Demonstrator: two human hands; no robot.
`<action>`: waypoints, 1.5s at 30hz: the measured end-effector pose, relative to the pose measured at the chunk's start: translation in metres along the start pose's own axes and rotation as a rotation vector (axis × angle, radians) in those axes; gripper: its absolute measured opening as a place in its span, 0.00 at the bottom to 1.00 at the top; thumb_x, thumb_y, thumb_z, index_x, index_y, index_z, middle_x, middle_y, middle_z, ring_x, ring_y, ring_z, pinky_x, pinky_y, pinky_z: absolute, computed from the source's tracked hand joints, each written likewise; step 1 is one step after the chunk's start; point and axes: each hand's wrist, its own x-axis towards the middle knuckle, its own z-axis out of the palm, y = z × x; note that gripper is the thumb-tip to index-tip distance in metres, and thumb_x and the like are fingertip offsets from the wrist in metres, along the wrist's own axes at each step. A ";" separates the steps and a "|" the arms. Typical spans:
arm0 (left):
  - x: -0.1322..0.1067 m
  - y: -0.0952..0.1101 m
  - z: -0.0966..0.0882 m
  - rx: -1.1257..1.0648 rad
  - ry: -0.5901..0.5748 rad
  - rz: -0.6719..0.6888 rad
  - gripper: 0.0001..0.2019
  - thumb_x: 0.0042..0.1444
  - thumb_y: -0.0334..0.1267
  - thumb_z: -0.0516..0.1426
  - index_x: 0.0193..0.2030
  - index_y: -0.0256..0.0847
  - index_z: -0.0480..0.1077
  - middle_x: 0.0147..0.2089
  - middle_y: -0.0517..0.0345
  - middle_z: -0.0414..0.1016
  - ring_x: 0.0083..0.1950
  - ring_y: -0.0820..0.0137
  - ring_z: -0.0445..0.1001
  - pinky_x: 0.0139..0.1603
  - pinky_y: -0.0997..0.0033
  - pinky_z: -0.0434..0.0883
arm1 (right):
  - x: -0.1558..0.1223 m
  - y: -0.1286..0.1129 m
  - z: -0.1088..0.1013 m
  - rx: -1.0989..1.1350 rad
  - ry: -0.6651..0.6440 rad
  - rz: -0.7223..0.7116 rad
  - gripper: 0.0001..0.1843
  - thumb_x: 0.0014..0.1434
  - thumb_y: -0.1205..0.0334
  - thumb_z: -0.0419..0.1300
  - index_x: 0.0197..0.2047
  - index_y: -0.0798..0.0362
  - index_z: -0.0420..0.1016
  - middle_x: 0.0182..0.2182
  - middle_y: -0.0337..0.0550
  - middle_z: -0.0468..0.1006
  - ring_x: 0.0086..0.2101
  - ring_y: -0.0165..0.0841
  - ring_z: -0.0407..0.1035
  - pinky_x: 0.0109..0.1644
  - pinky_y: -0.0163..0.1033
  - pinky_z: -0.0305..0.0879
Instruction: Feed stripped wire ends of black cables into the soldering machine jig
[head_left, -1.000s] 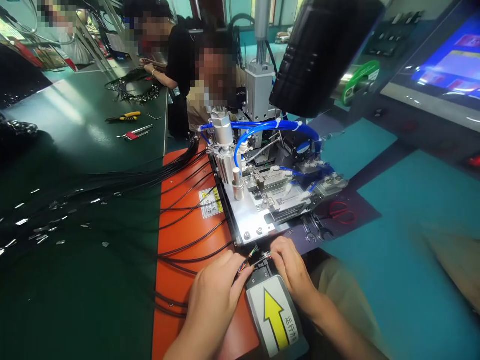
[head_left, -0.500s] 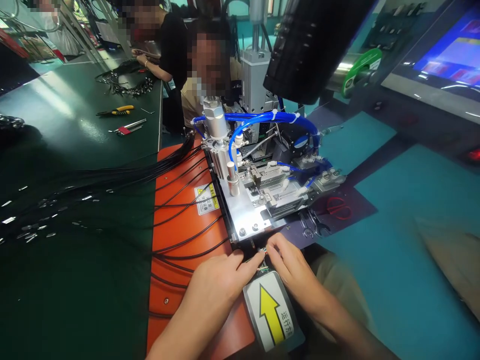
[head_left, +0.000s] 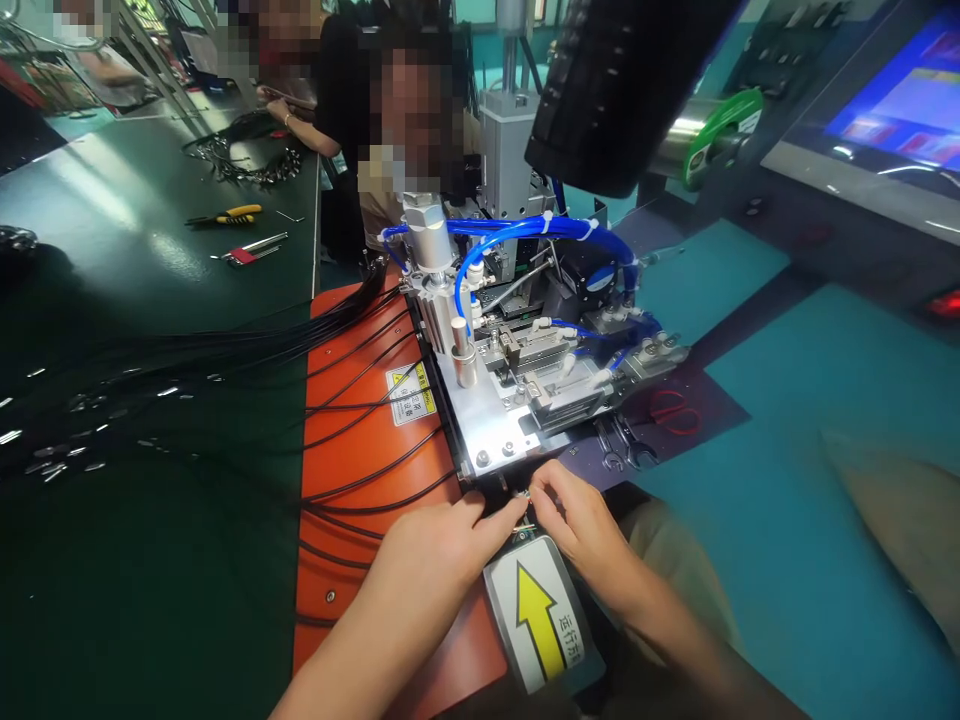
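My left hand (head_left: 439, 535) is low over the orange panel (head_left: 351, 610), at the machine's front edge, its thumb reaching right and its other fingers curled and partly hidden. Close beside it, my right hand (head_left: 574, 510) has finger and thumb pinched together. Their tips meet at a small shiny part, too tiny and covered to name. Just above the fingertips is the machine's metal plate (head_left: 484, 425). Below them sits a grey cover with a yellow arrow label (head_left: 540, 620). Thin black cables (head_left: 405, 465) run across the panel to the left of my hands.
Pliers (head_left: 236, 214) and a hex key set (head_left: 251, 250) lie on the green table (head_left: 187, 600), beside a cable bundle (head_left: 255, 342). Wrenches (head_left: 626, 445) and red scissors (head_left: 675, 412) are right of the machine. Blue air hoses (head_left: 547, 228) arch over it. Co-workers sit behind.
The view has shifted slightly, so the scene sits a little higher and further left. Both hands keep nearly the same pose at the small part.
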 end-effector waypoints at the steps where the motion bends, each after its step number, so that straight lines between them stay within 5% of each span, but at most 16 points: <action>1: 0.000 -0.001 0.001 0.002 0.002 0.001 0.32 0.50 0.21 0.46 0.61 0.50 0.55 0.30 0.61 0.70 0.25 0.70 0.70 0.18 0.77 0.60 | 0.001 0.001 0.000 0.015 -0.011 -0.010 0.09 0.59 0.68 0.45 0.26 0.51 0.55 0.22 0.36 0.60 0.23 0.30 0.56 0.27 0.34 0.52; 9: -0.001 -0.005 0.005 0.040 0.034 0.038 0.30 0.51 0.22 0.44 0.60 0.52 0.55 0.30 0.60 0.69 0.24 0.69 0.69 0.18 0.76 0.57 | 0.003 0.024 0.008 0.136 -0.023 -0.114 0.10 0.57 0.61 0.43 0.25 0.51 0.55 0.24 0.39 0.59 0.27 0.32 0.56 0.32 0.38 0.53; 16: 0.003 0.003 -0.003 -0.103 0.000 -0.062 0.27 0.52 0.23 0.46 0.56 0.55 0.59 0.34 0.59 0.70 0.30 0.66 0.71 0.21 0.75 0.62 | 0.010 0.015 0.001 0.294 -0.153 0.086 0.08 0.51 0.64 0.46 0.22 0.52 0.54 0.18 0.34 0.56 0.21 0.27 0.52 0.24 0.32 0.50; 19: -0.003 0.005 0.004 -0.136 0.069 -0.087 0.26 0.54 0.23 0.45 0.57 0.53 0.59 0.40 0.54 0.70 0.38 0.62 0.71 0.26 0.72 0.66 | 0.013 0.008 -0.005 0.346 -0.195 0.139 0.08 0.51 0.63 0.47 0.21 0.52 0.55 0.19 0.33 0.55 0.21 0.27 0.51 0.24 0.31 0.50; 24: -0.026 0.001 0.020 -0.387 0.255 -0.224 0.15 0.59 0.28 0.45 0.50 0.43 0.63 0.36 0.53 0.68 0.36 0.65 0.67 0.33 0.68 0.68 | 0.012 0.006 -0.007 0.393 -0.196 0.180 0.09 0.52 0.61 0.48 0.22 0.53 0.55 0.19 0.33 0.55 0.22 0.27 0.50 0.25 0.32 0.48; 29: -0.037 -0.002 0.021 -0.627 0.270 -0.263 0.08 0.62 0.31 0.46 0.39 0.42 0.65 0.37 0.57 0.67 0.38 0.68 0.65 0.35 0.71 0.64 | 0.010 0.009 -0.004 0.408 -0.189 0.203 0.09 0.52 0.61 0.48 0.22 0.53 0.56 0.20 0.33 0.56 0.23 0.27 0.51 0.27 0.33 0.49; 40: -0.037 -0.006 0.016 -0.429 0.175 -0.214 0.13 0.63 0.31 0.42 0.41 0.42 0.66 0.37 0.55 0.65 0.37 0.67 0.63 0.31 0.71 0.61 | 0.013 0.008 -0.005 0.426 -0.187 0.231 0.08 0.48 0.63 0.50 0.20 0.53 0.58 0.18 0.34 0.59 0.23 0.27 0.54 0.26 0.33 0.50; 45: -0.036 -0.005 0.014 -0.460 0.202 -0.223 0.13 0.63 0.31 0.42 0.41 0.40 0.67 0.36 0.54 0.67 0.37 0.67 0.64 0.32 0.71 0.62 | 0.009 0.010 -0.006 0.498 -0.175 0.276 0.13 0.56 0.58 0.44 0.22 0.53 0.59 0.18 0.36 0.63 0.21 0.28 0.58 0.23 0.32 0.56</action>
